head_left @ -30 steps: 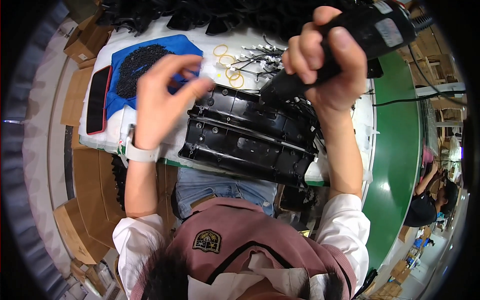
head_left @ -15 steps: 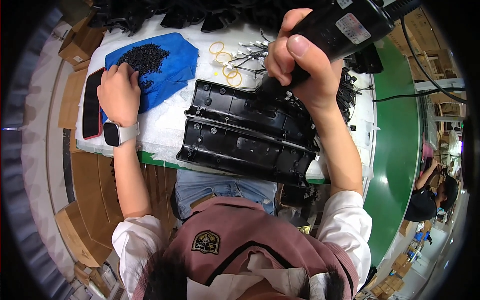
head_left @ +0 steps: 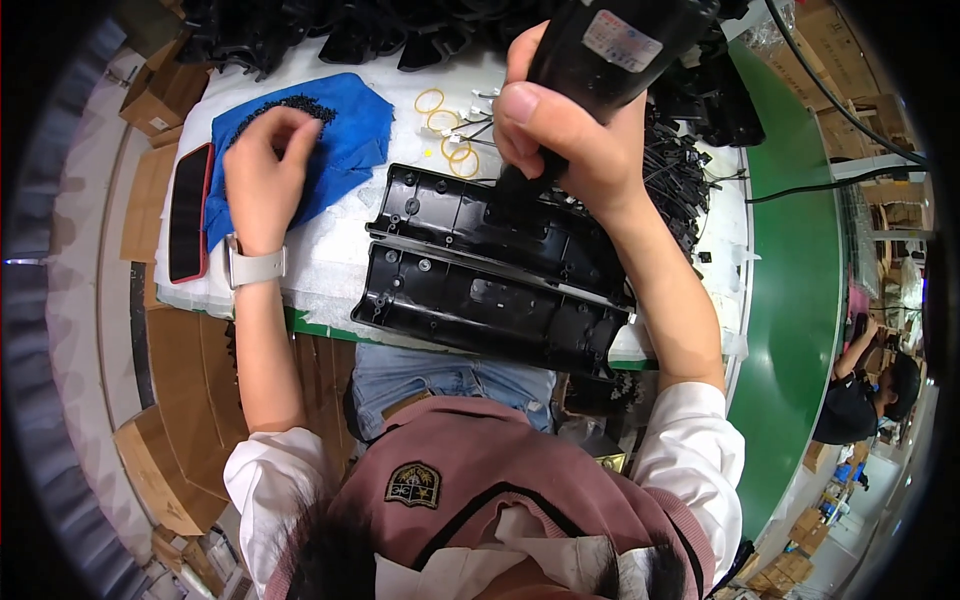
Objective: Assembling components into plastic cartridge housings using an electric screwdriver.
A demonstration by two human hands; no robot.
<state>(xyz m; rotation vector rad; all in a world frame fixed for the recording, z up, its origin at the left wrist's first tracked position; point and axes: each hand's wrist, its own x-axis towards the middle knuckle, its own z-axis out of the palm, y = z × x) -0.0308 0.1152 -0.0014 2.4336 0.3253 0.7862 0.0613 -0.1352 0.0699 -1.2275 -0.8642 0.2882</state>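
My right hand is wrapped round a black electric screwdriver. Its lower end points down over the farther of two long black plastic shells; the tip is lost against the dark plastic. The nearer shell lies alongside, hollow side up. On the left, my left hand hovers over a blue cloth, thumb and fingers drawn together in a pinch. Anything between those fingertips is too small to make out. Behind them lies a heap of small black screws, partly hidden by the hand.
A red-edged phone lies left of the cloth. Yellow rubber bands and bundled black cables lie beyond the shells. Black parts are piled at the back. A green surface runs along the right; another person is farther off.
My left hand has lifted off the screw heap and turned toward the right, fingers pinched. My right hand has carried the screwdriver left over the farther shell.
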